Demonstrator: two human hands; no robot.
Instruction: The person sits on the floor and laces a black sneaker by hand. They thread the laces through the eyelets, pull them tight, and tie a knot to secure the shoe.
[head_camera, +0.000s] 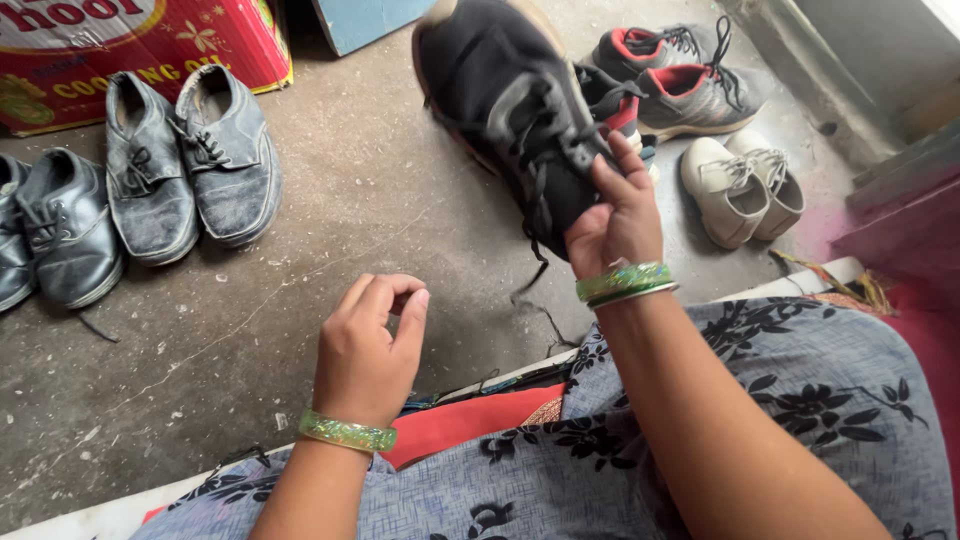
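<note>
— What have you got in your hands, seen from the head camera?

— My right hand (617, 222) is closed around the heel end of a black shoe (515, 110), holding it up off the floor (380, 200) with the toe pointing away from me. Its black laces (535, 235) hang loose, one end dangling down below my fingers. There are green bangles (625, 283) on that wrist.

— And the left?

— My left hand (368, 350) holds nothing. It hovers over the floor in front of my lap, fingers curled in with the thumb close to the fingertips, well apart from the shoe. It wears a green bangle (347, 432) too.

— What lies around you?

— On the floor to the left is a pair of worn grey lace-up shoes (190, 160), and beside them, at the edge, a darker pair (55, 235). Behind those stands a red cardboard box (140, 50). To the right, past the black shoe, sits a pair of grey sneakers with red lining (690, 80), and nearer me a pair of cream sneakers (745, 190). Another shoe with a red lining (618, 105) peeks out just behind the one I hold. My lap is covered in grey cloth with black flowers (760, 390).
</note>
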